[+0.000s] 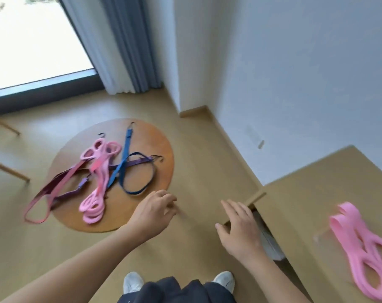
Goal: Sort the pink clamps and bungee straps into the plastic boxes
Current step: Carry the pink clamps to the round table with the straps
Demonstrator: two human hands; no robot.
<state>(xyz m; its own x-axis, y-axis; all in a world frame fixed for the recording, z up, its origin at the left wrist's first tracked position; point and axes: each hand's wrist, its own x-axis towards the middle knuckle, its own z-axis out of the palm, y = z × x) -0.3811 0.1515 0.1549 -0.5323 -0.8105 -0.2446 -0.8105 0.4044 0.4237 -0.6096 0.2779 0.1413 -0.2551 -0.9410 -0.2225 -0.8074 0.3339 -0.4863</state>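
Note:
A round wooden table (155, 136) carries a tangle of pink clamps (96, 189) and bungee straps: a blue strap (125, 158), a purple strap (133, 163) and a pink strap (54, 193) that hangs over the table's edge. More pink clamps (365, 243) lie at the right on a low wooden cabinet (312, 193), blurred. My left hand (153, 212) hovers near the table's right front edge, fingers loosely curled, holding nothing. My right hand (240, 226) reaches toward the cabinet's partly open door (254, 197), fingers straight. I see no plastic boxes.
White walls meet at a corner behind the table, and a grey curtain (124, 40) hangs by a large window at the back left. Wooden chair legs (8, 169) stand at the far left. My white shoes (133, 281) are on the wood floor below.

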